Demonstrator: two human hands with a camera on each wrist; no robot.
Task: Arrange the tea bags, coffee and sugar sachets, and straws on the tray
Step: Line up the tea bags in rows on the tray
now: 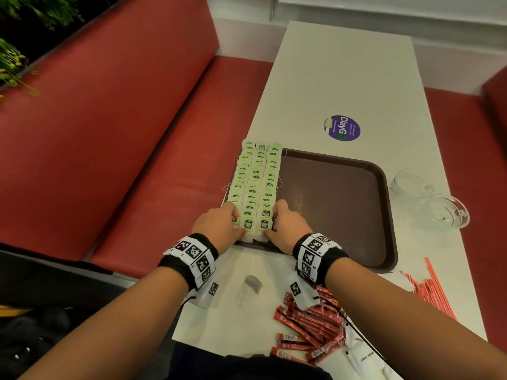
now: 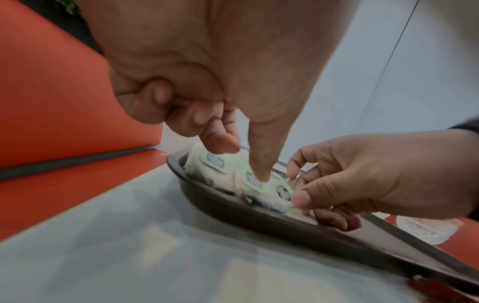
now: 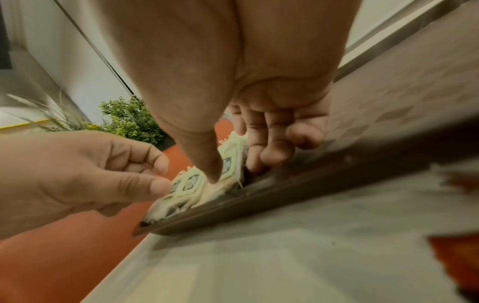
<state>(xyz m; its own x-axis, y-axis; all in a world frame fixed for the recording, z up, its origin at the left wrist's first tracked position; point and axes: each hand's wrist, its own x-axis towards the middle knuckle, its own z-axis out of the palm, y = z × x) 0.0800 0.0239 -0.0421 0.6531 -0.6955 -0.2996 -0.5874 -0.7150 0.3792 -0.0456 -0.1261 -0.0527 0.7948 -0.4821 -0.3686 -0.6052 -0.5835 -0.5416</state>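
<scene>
Green-tagged tea bags (image 1: 256, 182) stand in three rows along the left side of the brown tray (image 1: 343, 187). Both hands are at the near end of those rows. My left hand (image 1: 229, 219) pinches the nearest tea bags (image 2: 215, 163) of the left rows between thumb and curled fingers. My right hand (image 1: 282, 219) grips the nearest tea bag (image 3: 228, 164) of the right row, thumb on one side, fingers on the other. Red coffee sachets (image 1: 310, 322) lie in a pile by my right forearm, white sugar sachets (image 1: 359, 357) below them. Red-striped straws (image 1: 430, 289) lie at the right edge.
Two clear glass cups (image 1: 408, 182) (image 1: 447, 212) stand right of the tray. A purple sticker (image 1: 341, 128) is on the white table beyond it. A crumpled clear wrapper (image 1: 249, 289) lies between my wrists. A red bench (image 1: 123, 133) runs along the left.
</scene>
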